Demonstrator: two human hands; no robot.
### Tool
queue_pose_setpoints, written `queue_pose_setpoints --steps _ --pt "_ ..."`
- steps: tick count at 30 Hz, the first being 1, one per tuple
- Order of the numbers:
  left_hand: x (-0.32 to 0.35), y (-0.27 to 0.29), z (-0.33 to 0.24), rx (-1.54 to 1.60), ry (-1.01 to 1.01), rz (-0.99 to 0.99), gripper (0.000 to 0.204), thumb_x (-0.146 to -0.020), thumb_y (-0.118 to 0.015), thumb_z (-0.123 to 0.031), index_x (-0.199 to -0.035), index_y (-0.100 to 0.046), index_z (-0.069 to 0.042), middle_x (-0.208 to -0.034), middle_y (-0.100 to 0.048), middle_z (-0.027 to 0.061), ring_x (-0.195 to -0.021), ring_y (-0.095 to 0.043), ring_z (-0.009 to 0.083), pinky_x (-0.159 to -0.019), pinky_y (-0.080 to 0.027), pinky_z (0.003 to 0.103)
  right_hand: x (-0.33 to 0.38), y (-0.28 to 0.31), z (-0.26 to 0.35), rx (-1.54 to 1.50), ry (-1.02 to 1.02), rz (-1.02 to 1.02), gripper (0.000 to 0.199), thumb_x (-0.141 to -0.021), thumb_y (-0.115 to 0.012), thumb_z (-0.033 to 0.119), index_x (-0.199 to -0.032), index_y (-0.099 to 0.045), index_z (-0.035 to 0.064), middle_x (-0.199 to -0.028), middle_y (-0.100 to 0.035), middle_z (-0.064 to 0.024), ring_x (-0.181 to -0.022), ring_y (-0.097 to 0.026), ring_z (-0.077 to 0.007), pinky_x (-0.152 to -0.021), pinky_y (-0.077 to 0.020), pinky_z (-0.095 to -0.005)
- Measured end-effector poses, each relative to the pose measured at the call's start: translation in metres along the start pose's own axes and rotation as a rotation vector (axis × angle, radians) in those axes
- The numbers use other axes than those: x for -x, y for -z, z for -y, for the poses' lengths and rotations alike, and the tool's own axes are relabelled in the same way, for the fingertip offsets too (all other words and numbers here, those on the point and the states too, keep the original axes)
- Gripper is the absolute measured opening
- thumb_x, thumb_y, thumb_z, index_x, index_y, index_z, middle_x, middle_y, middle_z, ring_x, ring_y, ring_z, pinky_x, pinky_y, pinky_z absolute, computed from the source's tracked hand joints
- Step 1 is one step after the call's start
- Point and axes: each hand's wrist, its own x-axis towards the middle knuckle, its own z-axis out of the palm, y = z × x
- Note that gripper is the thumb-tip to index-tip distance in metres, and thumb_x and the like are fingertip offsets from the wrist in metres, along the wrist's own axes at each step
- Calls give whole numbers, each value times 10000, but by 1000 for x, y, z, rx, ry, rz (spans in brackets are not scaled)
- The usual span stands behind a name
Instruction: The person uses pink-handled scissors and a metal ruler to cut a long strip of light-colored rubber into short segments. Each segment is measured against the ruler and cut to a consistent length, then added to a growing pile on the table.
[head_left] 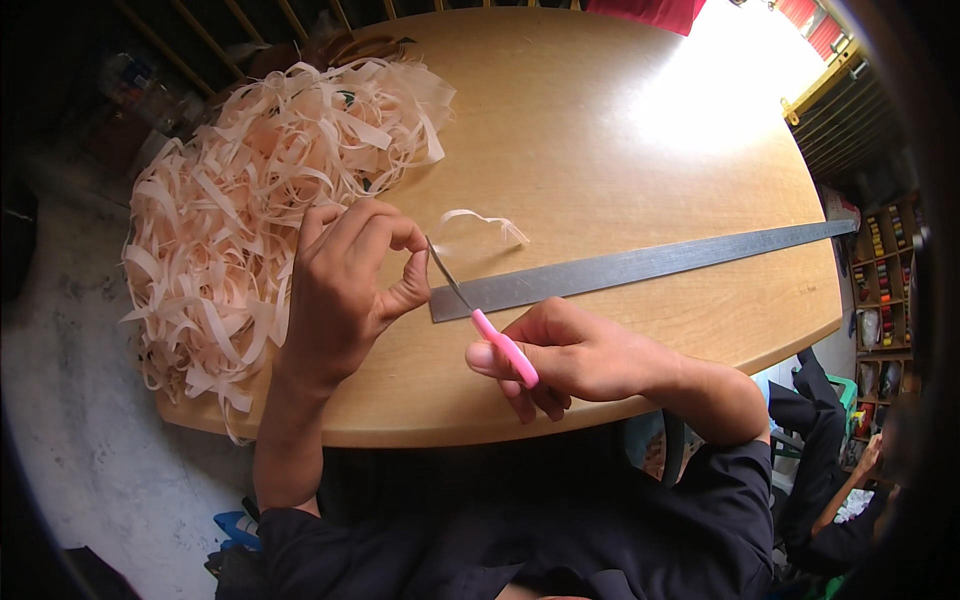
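My right hand (570, 355) grips a pair of scissors with pink handles (505, 348), its thumb and fingers closed about them. Their thin metal blades (449, 277) point up and left, reaching the fingertips of my left hand (350, 280). That hand is closed in a pinch of thumb and forefinger; whatever it holds is too small to make out. Just beyond the blades, a curled pale peach fabric strip (480, 216) lies on the table. Beneath the scissors runs a long steel ruler (640, 268), slanting away to the right.
A big tangled heap of peach fabric strips (230, 250) covers the left side of the wooden table (560, 110) and hangs over its edge. A metal railing (240, 35) stands behind. On the right are shelves with coloured spools (880, 270) and another person's arm (850, 490).
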Motion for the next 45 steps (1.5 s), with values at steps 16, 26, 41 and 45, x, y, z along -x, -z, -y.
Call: queue_pose_setpoints --steps 16,26,41,45 --pt "0 15 19 -153 144 102 178 -824 -755 -87 -939 -624 -51 -925 -663 93 -881 -650 302 -846 -496 424 -1 2 -1 -8 45 -209 485 -1045 -668 428 -741 -669 51 -632 -627 -8 -578 -592 -78 -526 -439 -249" --pt "3 18 26 -7 267 85 129 -889 -682 -21 -958 -573 -14 -795 -656 150 -714 -648 335 -762 -506 432 -12 47 -16 818 572 -890 159 -855 -755 191 -909 -777 43 -869 -744 -151 -742 -716 -316 -703 -556 -413" --pt "1 8 27 378 284 -83 109 -975 -691 -5 -1081 -669 10 -917 -742 99 -862 -744 171 -799 -552 293 62 103 -22 491 958 -1418 163 -979 -702 100 -1108 -784 45 -946 -731 -21 -760 -671 -95 -662 -522 -248" --pt "3 2 10 505 288 -91 127 -953 -716 22 -1072 -671 10 -918 -746 91 -886 -746 161 -830 -549 284 145 93 -137 216 944 -1815 308 -993 -709 189 -1168 -749 -62 -894 -722 -92 -722 -593 -100 -655 -467 -263"
